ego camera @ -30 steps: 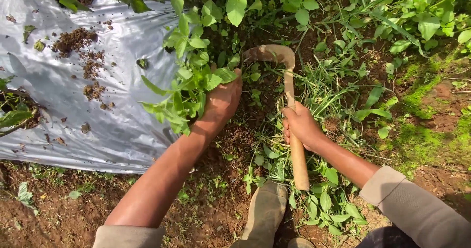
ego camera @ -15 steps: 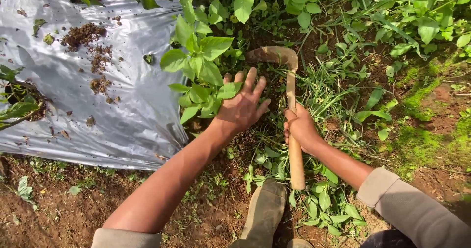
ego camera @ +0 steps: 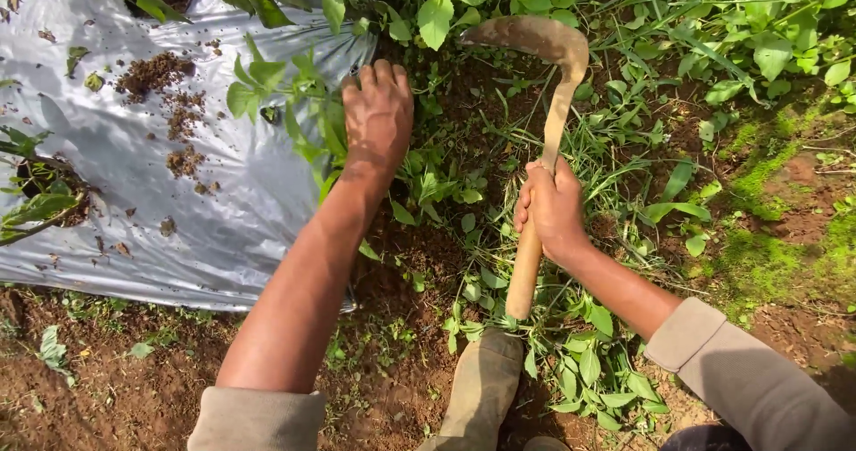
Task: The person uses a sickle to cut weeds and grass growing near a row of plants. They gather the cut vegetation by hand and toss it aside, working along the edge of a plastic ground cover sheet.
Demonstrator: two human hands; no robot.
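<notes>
My right hand (ego camera: 553,208) grips the wooden handle of a sickle (ego camera: 546,139). Its curved rusty blade is raised over the weeds at the top centre. My left hand (ego camera: 378,116) is closed around a clump of leafy green weeds (ego camera: 285,94) at the edge of the silver plastic sheet (ego camera: 223,219). Its fingers curl into the stems, palm down. Bare dark soil lies between my two hands.
Silver plastic sheet with soil crumbs (ego camera: 147,72) covers the left. Grass and broad-leaf weeds (ego camera: 731,32) fill the top and right. Cut greens (ego camera: 580,362) lie by my boot (ego camera: 481,388) at the bottom. Moss patches (ego camera: 758,255) sit at the right.
My left hand let go of one clump, spread open, then moved up-left and closed on weeds by the sheet. The sickle blade lifted up off the ground and tilted right.
</notes>
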